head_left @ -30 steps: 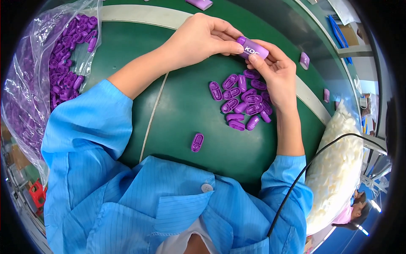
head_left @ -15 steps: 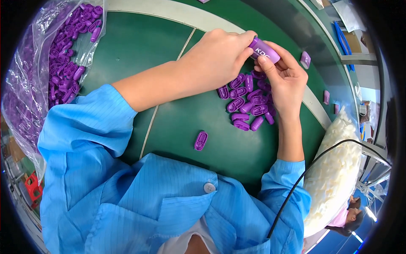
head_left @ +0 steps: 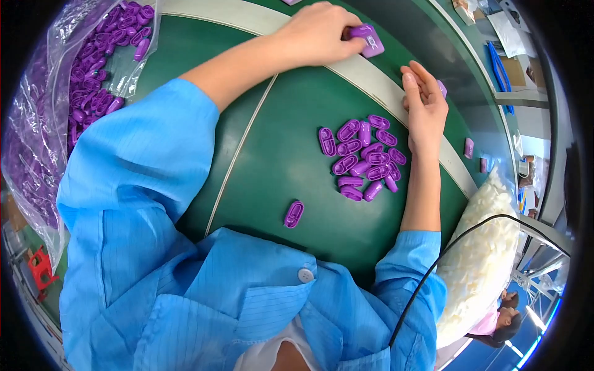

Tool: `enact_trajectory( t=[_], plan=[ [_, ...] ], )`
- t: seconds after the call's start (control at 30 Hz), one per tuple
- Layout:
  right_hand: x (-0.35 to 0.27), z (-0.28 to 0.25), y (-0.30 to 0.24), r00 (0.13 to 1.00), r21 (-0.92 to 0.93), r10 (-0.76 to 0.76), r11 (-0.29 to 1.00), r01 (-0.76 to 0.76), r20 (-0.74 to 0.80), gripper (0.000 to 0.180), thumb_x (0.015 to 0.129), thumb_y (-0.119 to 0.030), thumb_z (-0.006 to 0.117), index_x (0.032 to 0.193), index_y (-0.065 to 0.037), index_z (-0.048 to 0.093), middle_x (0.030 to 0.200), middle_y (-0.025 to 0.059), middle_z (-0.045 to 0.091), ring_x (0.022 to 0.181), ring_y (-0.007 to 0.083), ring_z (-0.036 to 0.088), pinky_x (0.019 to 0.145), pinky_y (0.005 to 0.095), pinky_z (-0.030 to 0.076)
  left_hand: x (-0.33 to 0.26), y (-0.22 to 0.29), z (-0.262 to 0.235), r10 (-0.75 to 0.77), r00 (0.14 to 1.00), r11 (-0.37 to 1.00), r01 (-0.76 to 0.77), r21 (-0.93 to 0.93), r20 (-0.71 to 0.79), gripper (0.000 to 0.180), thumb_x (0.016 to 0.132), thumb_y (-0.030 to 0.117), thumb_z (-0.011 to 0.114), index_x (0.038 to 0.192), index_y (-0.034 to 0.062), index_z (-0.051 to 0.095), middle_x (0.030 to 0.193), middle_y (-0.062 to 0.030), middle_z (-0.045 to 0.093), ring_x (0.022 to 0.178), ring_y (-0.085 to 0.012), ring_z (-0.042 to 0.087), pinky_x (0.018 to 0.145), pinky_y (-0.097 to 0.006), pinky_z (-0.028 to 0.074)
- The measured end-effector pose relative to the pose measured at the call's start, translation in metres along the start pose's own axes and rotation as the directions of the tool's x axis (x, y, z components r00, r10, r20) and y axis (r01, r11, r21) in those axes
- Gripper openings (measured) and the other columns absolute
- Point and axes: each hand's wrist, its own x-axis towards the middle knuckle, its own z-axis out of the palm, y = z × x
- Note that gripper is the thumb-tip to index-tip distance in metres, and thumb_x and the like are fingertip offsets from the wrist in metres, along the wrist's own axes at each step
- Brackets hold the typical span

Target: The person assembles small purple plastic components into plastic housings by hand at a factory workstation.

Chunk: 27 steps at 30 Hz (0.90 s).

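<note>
At the far side, my left hand (head_left: 323, 36) pinches a glossy purple plastic case (head_left: 370, 42) with a pale printed mark. It holds the case over the green strip (head_left: 396, 69) beyond the pale rail (head_left: 365, 77). My right hand (head_left: 426, 111) is at the right, beside the rail, its fingers stretched out and apart from the case, holding nothing visible. Between my arms a loose cluster of small oblong purple plastic shells (head_left: 377, 158) lies on the green tabletop (head_left: 266, 157), some hollow side up. One single shell (head_left: 294, 214) sits nearer to me.
A clear plastic bag (head_left: 37, 136) full of purple shells (head_left: 93, 93) stands at the left. A bag of cream-coloured pieces (head_left: 479, 260) stands at the right, a black cable (head_left: 427, 275) crossing before it. More purple cases (head_left: 468, 148) lie along the green strip.
My hands have drawn apart. The left has carried the purple case up and away over the strip; the right has let go of it and opened.
</note>
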Motion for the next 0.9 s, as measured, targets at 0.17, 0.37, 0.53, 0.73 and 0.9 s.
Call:
enact_trajectory(
  t=[0.17, 0.37, 0.53, 0.73, 0.9],
  plan=[
    [0.019, -0.023, 0.018, 0.975, -0.332, -0.154, 0.939, 0.094, -0.159, 0.024, 0.083, -0.022, 0.064, 0.101, -0.007, 0.066, 0.092, 0.0071, 0.064, 0.086, 0.011, 0.057, 0.074, 0.0248, 0.046, -0.008, -0.037, 0.021, 0.331, 0.703, 0.94, -0.3, 0.159, -0.629, 0.029, 0.076, 0.021, 0.062, 0.094, -0.0014, 0.063, 0.086, -0.0188, 0.059, 0.086, -0.0337, 0.055, 0.081, -0.039, 0.043],
    [0.046, -0.076, 0.059, 0.972, -0.713, -0.195, 0.7, 0.043, -0.134, 0.036, 0.081, -0.033, 0.064, 0.102, -0.004, 0.064, 0.102, 0.0169, 0.06, 0.091, 0.0271, 0.057, 0.082, 0.0328, 0.044, -0.066, -0.012, 0.013, 0.544, 0.839, 0.81, -0.518, -0.275, 0.019, 0.036, 0.067, 0.017, 0.074, 0.1, 0.0087, 0.062, 0.105, -0.0081, 0.054, 0.101, -0.0256, 0.049, 0.089, -0.035, 0.04],
    [0.024, -0.046, 0.007, 0.982, -0.66, -0.04, 0.745, -0.094, -0.185, 0.042, 0.079, -0.032, 0.067, 0.104, 0.001, 0.059, 0.087, 0.0123, 0.062, 0.071, 0.0193, 0.061, 0.067, 0.0279, 0.048, -0.099, 0.003, 0.029, 0.496, 0.868, 0.852, -0.486, -0.195, 0.006, 0.031, 0.067, 0.018, 0.074, 0.094, 0.0075, 0.062, 0.103, -0.0057, 0.055, 0.099, -0.0241, 0.05, 0.088, -0.035, 0.039],
    [-0.014, -0.015, -0.034, 0.907, 0.478, 0.158, 0.807, -0.346, 0.39, 0.027, 0.085, -0.01, 0.061, 0.106, 0.004, 0.053, 0.082, 0.0066, 0.062, 0.064, 0.0088, 0.058, 0.055, 0.0174, 0.048, -0.082, 0.016, 0.025, 0.197, 0.977, 0.883, -0.214, -0.417, -0.083, 0.021, 0.076, 0.016, 0.071, 0.089, 0.0031, 0.061, 0.075, -0.0074, 0.062, 0.065, -0.0118, 0.059, 0.058, -0.025, 0.048],
    [-0.029, 0.005, -0.036, 0.894, 0.583, 0.177, 0.703, -0.408, 0.412, 0.024, 0.086, -0.008, 0.059, 0.106, 0.002, 0.052, 0.089, 0.0079, 0.062, 0.07, 0.0104, 0.059, 0.064, 0.0196, 0.05, -0.045, 0.011, 0.031, 0.006, 1.0, 0.702, -0.006, -0.713, -0.002, 0.021, 0.079, 0.014, 0.068, 0.093, 0.0007, 0.061, 0.082, -0.0035, 0.063, 0.07, -0.0069, 0.057, 0.064, -0.02, 0.045]
  ],
)
